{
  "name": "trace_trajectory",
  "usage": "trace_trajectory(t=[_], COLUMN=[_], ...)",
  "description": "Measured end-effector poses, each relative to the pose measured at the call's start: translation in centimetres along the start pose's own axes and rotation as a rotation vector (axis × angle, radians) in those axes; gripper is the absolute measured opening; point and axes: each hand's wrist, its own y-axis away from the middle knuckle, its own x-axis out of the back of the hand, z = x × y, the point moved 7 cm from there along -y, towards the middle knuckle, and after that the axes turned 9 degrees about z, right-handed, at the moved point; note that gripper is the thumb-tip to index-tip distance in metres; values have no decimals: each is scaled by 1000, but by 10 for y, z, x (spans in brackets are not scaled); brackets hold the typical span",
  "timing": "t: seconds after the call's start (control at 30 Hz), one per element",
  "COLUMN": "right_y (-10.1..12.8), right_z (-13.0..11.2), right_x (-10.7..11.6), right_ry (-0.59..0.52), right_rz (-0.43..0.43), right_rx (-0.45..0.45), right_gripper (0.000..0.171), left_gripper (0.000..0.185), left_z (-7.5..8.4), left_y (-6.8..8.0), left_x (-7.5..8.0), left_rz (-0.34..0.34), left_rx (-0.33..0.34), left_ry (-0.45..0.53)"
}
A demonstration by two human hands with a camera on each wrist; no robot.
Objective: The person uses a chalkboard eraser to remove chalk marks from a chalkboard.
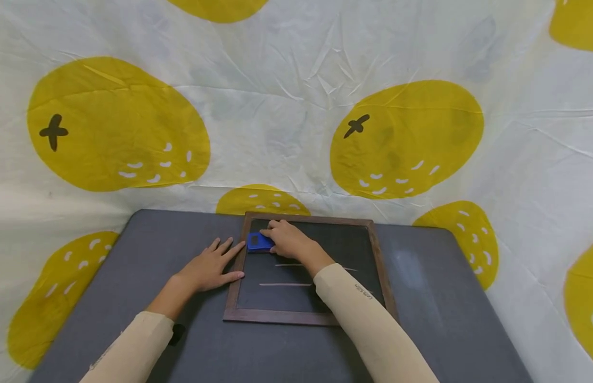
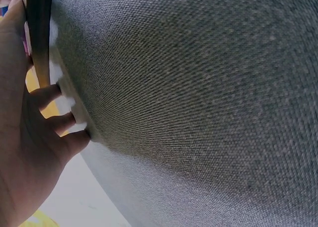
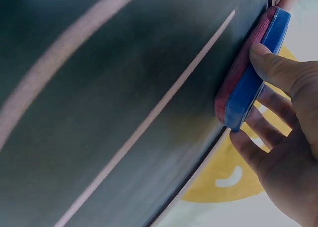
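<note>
A blue chalkboard eraser (image 1: 258, 242) with a red felt pad lies against the upper left part of a wood-framed chalkboard (image 1: 342, 239). My right hand (image 1: 291, 239) grips it, the thumb on one long side and the fingers on the other. In the right wrist view the eraser (image 3: 256, 70) has its felt side toward the board. Two pale chalk lines (image 1: 284, 284) run across the board, partly hidden by my right forearm. My left hand (image 1: 207, 268) rests with fingers spread at the left edge of the frame; thumb and index fingertip touch the wood.
The board lies on a grey cloth-covered table (image 1: 181, 234). A pale smudge (image 1: 411, 271) marks the cloth to the board's right. Behind the table hangs a white curtain (image 1: 272, 133) printed with large yellow fruit shapes.
</note>
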Motion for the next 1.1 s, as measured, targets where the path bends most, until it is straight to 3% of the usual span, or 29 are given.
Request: trace_trajectory(t=[0.3, 0.53, 1.1], right_y=[4, 16, 87], right_z=[5, 29, 113], right_x=[-1, 0, 1], right_ry=[-24, -53, -134], right_rz=[-7, 3, 100], right_rx=[6, -35, -62], right_gripper=[62, 63, 62], left_gripper=[86, 86, 87], left_z=[-2, -2, 2], left_y=[-2, -6, -9], left_x=[-2, -2, -1], left_rz=[1, 18, 29], left_rx=[10, 10, 12], left_ry=[-7, -5, 10])
